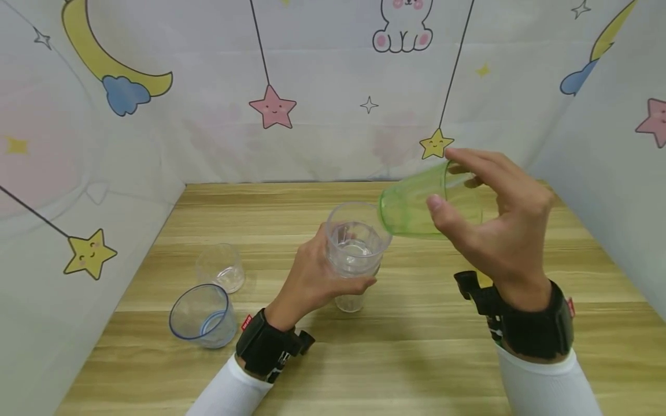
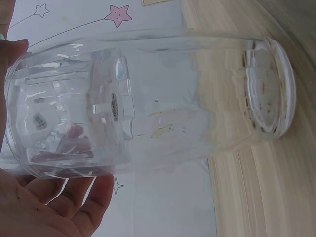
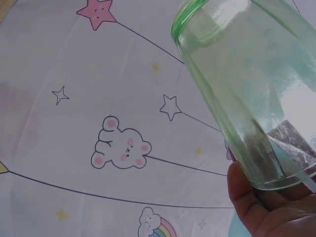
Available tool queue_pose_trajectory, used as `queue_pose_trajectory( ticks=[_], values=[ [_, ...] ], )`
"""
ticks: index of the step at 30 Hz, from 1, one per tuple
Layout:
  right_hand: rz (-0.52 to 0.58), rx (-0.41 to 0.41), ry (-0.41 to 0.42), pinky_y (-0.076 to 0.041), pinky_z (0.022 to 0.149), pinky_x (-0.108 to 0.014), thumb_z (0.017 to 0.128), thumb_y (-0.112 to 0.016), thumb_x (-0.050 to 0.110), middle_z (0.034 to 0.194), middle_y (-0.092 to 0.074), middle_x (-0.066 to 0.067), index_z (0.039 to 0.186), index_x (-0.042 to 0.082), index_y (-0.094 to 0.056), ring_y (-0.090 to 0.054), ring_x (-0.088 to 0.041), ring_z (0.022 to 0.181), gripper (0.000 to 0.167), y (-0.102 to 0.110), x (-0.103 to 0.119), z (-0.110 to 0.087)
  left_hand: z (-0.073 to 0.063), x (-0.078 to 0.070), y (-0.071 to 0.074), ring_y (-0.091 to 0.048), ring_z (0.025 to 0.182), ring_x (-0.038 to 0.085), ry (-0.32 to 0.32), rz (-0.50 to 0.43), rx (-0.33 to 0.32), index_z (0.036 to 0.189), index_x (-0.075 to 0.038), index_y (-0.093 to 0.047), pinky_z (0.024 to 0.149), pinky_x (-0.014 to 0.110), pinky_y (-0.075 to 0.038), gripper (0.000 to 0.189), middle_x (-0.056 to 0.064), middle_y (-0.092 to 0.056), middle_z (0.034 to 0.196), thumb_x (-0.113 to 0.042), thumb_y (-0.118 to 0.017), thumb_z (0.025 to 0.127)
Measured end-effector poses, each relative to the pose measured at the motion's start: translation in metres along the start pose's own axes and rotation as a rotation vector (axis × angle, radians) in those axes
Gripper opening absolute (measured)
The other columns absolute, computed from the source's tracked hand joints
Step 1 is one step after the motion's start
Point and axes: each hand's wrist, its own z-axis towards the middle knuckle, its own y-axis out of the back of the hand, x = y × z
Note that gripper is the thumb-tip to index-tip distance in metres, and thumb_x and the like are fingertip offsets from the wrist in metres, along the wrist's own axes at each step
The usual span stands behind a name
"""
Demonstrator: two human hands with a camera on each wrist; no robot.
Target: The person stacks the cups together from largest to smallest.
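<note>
My left hand grips a tall clear glass near its top, holding it upright around the middle of the table. Another clear cup appears nested inside, its rim standing above the hand. To the right my right hand holds a green see-through cup in the air, thumb on the near side and fingers over the far side. This cup lies tilted on its side, its narrower thick end towards the clear cup's rim. In the right wrist view, the fingers are at the green cup's thin-edged end.
On the table's left stand a blue-rimmed glass and, just behind it, a short clear glass. A yellow thing is mostly hidden behind the right wrist. Printed cloth walls enclose the wooden table at the back and sides.
</note>
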Motion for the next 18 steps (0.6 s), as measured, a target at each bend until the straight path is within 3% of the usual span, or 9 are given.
queue_pose_trajectory(
  ticks=[18],
  values=[
    [0.002, 0.073, 0.047, -0.047, 0.079, -0.027, 0.072, -0.074, 0.03, 0.1, -0.075, -0.01, 0.111, 0.0, -0.076, -0.067, -0.024, 0.091, 0.05, -0.011, 0.015, 0.007, -0.001, 0.0, 0.001, -0.064, 0.101, 0.01, -0.007, -0.004, 0.004, 0.145, -0.024, -0.044, 0.082, 0.034, -0.056, 0.097, -0.007, -0.064, 0.117, -0.033, -0.097, 0.063]
  ],
)
